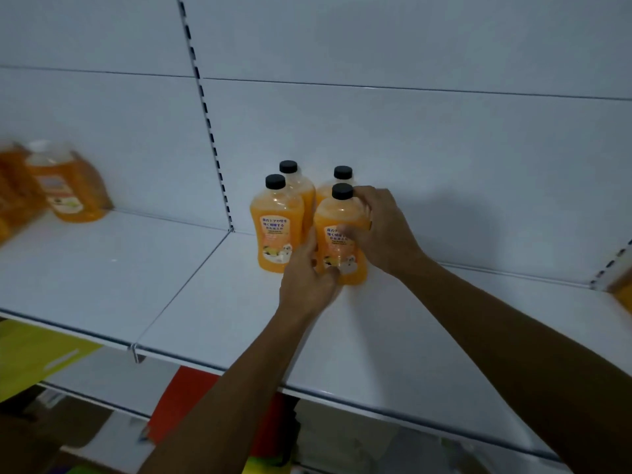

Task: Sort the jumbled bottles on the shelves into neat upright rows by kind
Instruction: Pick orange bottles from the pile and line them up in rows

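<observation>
Orange bottles (277, 227) stand upright near the shelf's (212, 302) back edge. Both hands, left hand (304, 285) and right hand (379, 230), grip the front-right bottle (337, 234).

A white metal shelf (212, 302) runs across the view, made of two boards meeting at a seam, with a pale back panel (410, 131) behind it. A slotted upright (205, 107) divides the panel, and another shows at the far right edge. Below the shelf lie a lower shelf (113, 436), a yellow sheet (37, 354) and a red one (184, 395); the light is dim and even.
</observation>
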